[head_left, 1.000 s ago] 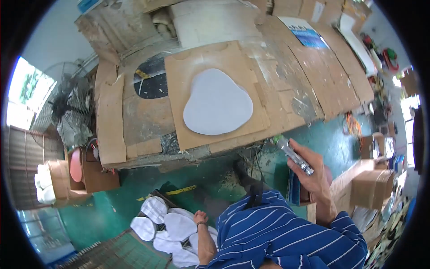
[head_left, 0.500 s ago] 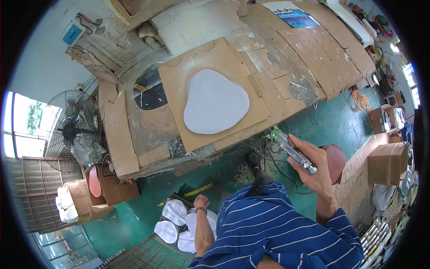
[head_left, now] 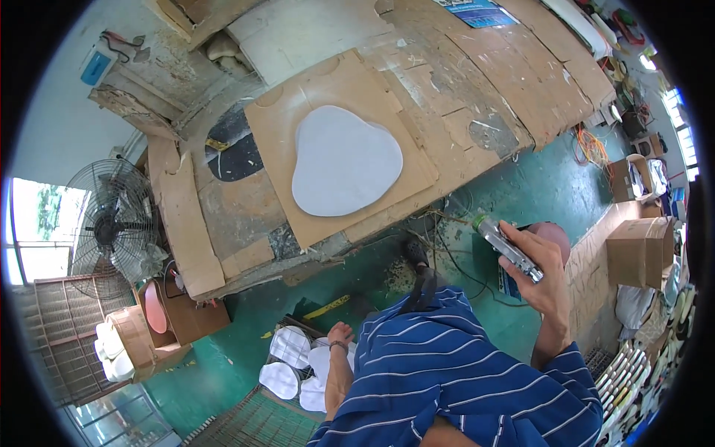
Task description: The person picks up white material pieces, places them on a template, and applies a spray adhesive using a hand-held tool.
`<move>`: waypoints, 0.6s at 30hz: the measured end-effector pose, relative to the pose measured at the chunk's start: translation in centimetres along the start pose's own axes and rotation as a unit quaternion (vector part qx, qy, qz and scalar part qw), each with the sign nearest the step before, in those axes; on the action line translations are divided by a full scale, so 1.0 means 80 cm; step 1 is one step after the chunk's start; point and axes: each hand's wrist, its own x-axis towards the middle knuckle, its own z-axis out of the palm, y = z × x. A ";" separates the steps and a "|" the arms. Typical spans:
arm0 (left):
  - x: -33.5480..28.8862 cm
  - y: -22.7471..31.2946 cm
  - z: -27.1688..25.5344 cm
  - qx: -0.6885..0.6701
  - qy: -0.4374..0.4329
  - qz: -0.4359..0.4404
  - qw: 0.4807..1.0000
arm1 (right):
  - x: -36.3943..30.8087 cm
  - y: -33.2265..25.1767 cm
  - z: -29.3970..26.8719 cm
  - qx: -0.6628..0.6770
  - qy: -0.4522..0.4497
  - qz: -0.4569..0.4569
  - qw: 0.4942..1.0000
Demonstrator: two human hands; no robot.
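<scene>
My right hand [head_left: 542, 262] is wrapped around a silver cylindrical tool with a green collar [head_left: 508, 248], raised in the air to the right of the workbench. Down at the lower left, my left hand [head_left: 341, 334] hangs beside several white rounded pads [head_left: 290, 347] laid on a rack; its fingers look loosely stretched, with nothing seen in them. Whether it touches a pad I cannot tell. On the bench, a white three-lobed pad [head_left: 346, 160] lies flat on a square of brown cardboard [head_left: 272, 127], apart from both hands. A second edge shows under its left side.
The workbench [head_left: 253, 201] is covered with worn cardboard. A large fan [head_left: 109, 223] stands left, above cardboard boxes [head_left: 138, 339]. At the right are a reddish-brown rounded object [head_left: 553, 237], another box [head_left: 639, 249] and orange cords [head_left: 590, 145]. A dark cable [head_left: 465, 279] runs across the green floor.
The whole view has shifted slightly, so the bench sits higher and further left. My right hand, still holding the tool, is a little further right and lower. The pad lies unmoved on its cardboard.
</scene>
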 end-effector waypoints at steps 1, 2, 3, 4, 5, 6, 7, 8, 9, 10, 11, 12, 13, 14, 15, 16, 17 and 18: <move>0.000 0.001 -0.002 -0.011 0.005 -0.015 1.000 | -0.003 0.001 -0.001 0.000 -0.002 0.002 1.000; -0.004 -0.001 -0.005 -0.025 0.013 -0.030 0.999 | -0.007 0.002 -0.001 0.003 -0.037 0.010 0.999; -0.005 0.001 -0.005 -0.028 0.018 -0.033 0.999 | -0.009 0.003 -0.001 0.007 -0.073 0.017 0.997; -0.002 0.006 -0.002 -0.020 0.019 -0.027 0.999 | -0.009 0.004 0.000 0.017 -0.102 0.013 0.995; -0.003 0.009 -0.001 -0.013 0.021 -0.023 0.999 | -0.008 0.001 0.004 0.020 -0.110 0.011 0.994; 0.000 0.012 0.001 0.011 0.020 -0.008 1.000 | -0.004 -0.005 0.010 0.046 -0.131 -0.005 0.990; 0.001 0.015 0.002 0.006 0.028 -0.010 1.000 | -0.001 -0.011 0.016 0.072 -0.152 -0.020 0.986; 0.003 0.022 0.006 0.004 0.021 -0.002 1.000 | 0.006 -0.018 0.019 0.069 -0.179 -0.020 0.981; 0.003 0.028 0.009 0.002 0.013 0.006 1.000 | 0.013 -0.023 0.027 0.072 -0.183 -0.022 0.980; 0.002 0.034 0.011 -0.002 0.018 0.007 1.000 | 0.021 -0.023 0.040 0.088 -0.163 -0.047 0.982; -0.001 0.039 0.012 -0.018 0.015 0.020 1.000 | 0.028 -0.023 0.049 0.103 -0.143 -0.071 0.982; -0.003 0.043 0.015 -0.032 0.008 0.033 0.999 | 0.035 -0.023 0.053 0.096 -0.148 -0.069 0.982; -0.007 0.047 0.018 -0.035 0.008 0.034 0.999 | 0.042 -0.024 0.057 0.096 -0.149 -0.072 0.982; -0.008 0.051 0.021 -0.042 0.007 0.043 0.998 | 0.048 -0.024 0.059 0.091 -0.127 -0.074 0.985; -0.010 0.054 0.024 -0.049 0.006 0.053 0.997 | 0.053 -0.023 0.061 0.086 -0.106 -0.076 0.988; -0.014 0.056 0.025 -0.051 0.004 0.054 0.997 | 0.057 -0.019 0.064 0.078 -0.095 -0.079 0.989; -0.014 0.055 0.025 -0.048 0.005 0.053 0.997 | 0.062 -0.018 0.066 0.076 -0.093 -0.081 0.989; -0.015 0.053 0.024 -0.046 0.005 0.052 0.998 | 0.066 -0.017 0.068 0.082 -0.065 -0.091 0.990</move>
